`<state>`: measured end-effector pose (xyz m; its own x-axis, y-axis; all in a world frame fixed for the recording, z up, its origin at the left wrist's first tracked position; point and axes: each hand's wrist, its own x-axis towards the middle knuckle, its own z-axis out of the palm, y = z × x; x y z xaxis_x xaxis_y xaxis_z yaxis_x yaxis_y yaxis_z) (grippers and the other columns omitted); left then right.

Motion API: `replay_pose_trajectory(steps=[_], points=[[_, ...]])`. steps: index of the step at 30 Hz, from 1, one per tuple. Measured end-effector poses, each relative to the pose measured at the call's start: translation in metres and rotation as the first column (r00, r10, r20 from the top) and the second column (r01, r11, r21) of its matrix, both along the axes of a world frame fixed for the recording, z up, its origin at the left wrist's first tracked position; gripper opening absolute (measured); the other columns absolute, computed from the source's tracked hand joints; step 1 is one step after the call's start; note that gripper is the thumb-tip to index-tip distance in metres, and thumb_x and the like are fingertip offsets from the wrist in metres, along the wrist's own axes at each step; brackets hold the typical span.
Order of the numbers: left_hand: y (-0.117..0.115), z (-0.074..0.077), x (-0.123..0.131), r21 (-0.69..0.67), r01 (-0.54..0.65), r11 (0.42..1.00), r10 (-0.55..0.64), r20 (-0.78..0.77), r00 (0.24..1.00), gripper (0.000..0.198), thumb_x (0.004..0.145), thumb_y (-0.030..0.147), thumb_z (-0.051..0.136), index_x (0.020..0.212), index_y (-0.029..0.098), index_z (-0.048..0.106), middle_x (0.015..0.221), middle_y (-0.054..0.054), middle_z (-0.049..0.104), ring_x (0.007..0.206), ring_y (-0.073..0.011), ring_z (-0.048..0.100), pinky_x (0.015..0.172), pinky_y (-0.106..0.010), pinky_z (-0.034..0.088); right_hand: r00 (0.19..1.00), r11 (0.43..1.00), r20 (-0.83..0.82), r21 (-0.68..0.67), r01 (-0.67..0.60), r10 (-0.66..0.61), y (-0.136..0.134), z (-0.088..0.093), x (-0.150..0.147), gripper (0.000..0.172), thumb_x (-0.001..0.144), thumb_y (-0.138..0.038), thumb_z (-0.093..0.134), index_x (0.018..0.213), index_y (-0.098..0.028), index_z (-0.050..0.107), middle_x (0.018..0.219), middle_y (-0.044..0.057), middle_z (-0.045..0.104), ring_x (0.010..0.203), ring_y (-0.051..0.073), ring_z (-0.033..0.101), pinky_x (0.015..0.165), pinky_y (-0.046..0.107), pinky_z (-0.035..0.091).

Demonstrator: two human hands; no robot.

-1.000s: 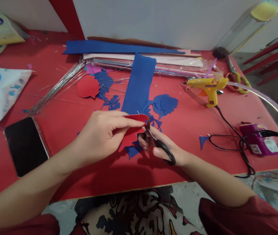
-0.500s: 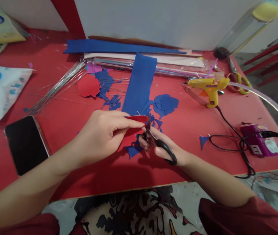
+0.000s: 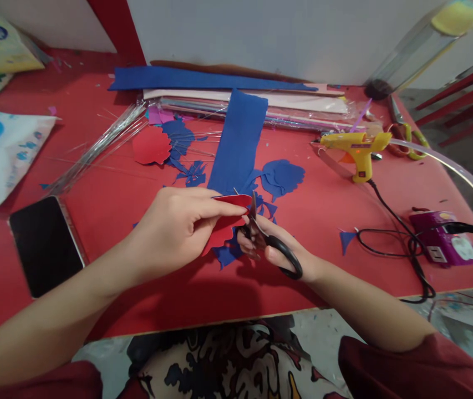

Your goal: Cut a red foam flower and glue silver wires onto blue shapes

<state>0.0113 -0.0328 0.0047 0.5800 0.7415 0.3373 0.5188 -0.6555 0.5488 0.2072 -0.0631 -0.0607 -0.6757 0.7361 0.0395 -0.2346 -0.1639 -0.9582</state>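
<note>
My left hand [image 3: 173, 227] pinches a red paper cut-out [image 3: 223, 227] above the red table [image 3: 323, 271]; a blue piece shows under the cut-out. My right hand [image 3: 280, 252] grips black-handled scissors [image 3: 271, 241], whose blades meet the red paper's right edge. A long blue felt strip [image 3: 238, 141] lies just beyond the hands, with blue petal-shaped cut-outs [image 3: 281, 177] and scraps around it. A red scalloped cut-out [image 3: 151, 146] rests farther left.
A black phone [image 3: 45, 244] lies at the left. A yellow glue gun [image 3: 356, 147] stands at the right, its black cord [image 3: 402, 238] running to a purple socket block [image 3: 444, 244]. Stacked sheets [image 3: 244, 100] and thin wires [image 3: 95, 147] lie at the back.
Almost nothing differs; my right hand with the scissors has shifted slightly right and down at the red paper's edge.
</note>
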Motion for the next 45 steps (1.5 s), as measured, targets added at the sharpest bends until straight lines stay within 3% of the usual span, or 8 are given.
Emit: replay_pose_trajectory(steps=[7, 12, 25, 36, 45], points=[[0.000, 0.004, 0.001, -0.095, -0.027, 0.995, 0.028, 0.004, 1.000, 0.036, 0.078, 0.010, 0.042, 0.089, 0.028, 0.072, 0.081, 0.002, 0.072, 0.067, -0.0128, 0.065, 0.059, -0.021, 0.049, 1.000, 0.999, -0.009, -0.046, 0.020, -0.021, -0.001, -0.003, -0.001, 0.047, 0.079, -0.055, 0.054, 0.109, -0.024, 0.036, 0.073, -0.003, 0.034, 0.060, 0.009, 0.033, 0.050, 0.023, 0.030], [0.001, 0.005, 0.000, -0.047, -0.026, 0.999, 0.025, -0.017, 1.000, 0.037, 0.078, 0.009, 0.040, 0.090, 0.024, 0.072, 0.080, 0.000, 0.073, 0.065, -0.0101, 0.064, 0.058, -0.018, 0.048, 1.000, 0.998, -0.013, -0.059, 0.028, -0.028, -0.001, -0.001, -0.002, 0.047, 0.078, -0.056, 0.055, 0.104, -0.021, 0.038, 0.070, -0.004, 0.034, 0.057, 0.008, 0.031, 0.047, 0.021, 0.028], [0.002, 0.005, -0.007, -0.097, -0.049, 0.994, 0.045, -0.045, 0.998, 0.034, 0.077, 0.015, 0.046, 0.090, 0.032, 0.072, 0.081, 0.002, 0.072, 0.072, -0.0158, 0.065, 0.071, -0.024, 0.050, 0.999, 0.997, -0.036, -0.070, 0.023, -0.025, 0.000, 0.001, -0.001, 0.047, 0.077, -0.052, 0.059, 0.106, -0.018, 0.045, 0.069, -0.005, 0.036, 0.055, 0.006, 0.031, 0.046, 0.020, 0.027], [0.005, 0.008, -0.013, -0.100, 0.018, 0.995, -0.029, -0.105, 0.994, 0.036, 0.077, 0.012, 0.043, 0.092, 0.028, 0.072, 0.080, 0.001, 0.072, 0.066, -0.0141, 0.065, 0.058, -0.022, 0.047, 0.999, 0.997, 0.042, -0.082, 0.014, -0.011, 0.001, 0.002, 0.000, 0.047, 0.076, -0.050, 0.062, 0.104, -0.015, 0.049, 0.069, -0.004, 0.040, 0.056, 0.006, 0.036, 0.050, 0.020, 0.032], [0.008, 0.009, -0.014, -0.183, 0.029, 0.983, -0.050, -0.116, 0.992, 0.035, 0.077, 0.012, 0.043, 0.089, 0.028, 0.072, 0.085, 0.001, 0.072, 0.070, -0.0135, 0.066, 0.062, -0.020, 0.046, 0.989, 0.994, 0.144, -0.108, 0.000, 0.015, 0.002, 0.007, 0.000, 0.056, 0.072, -0.058, 0.061, 0.102, -0.013, 0.049, 0.069, -0.004, 0.042, 0.056, 0.006, 0.037, 0.051, 0.022, 0.032]])
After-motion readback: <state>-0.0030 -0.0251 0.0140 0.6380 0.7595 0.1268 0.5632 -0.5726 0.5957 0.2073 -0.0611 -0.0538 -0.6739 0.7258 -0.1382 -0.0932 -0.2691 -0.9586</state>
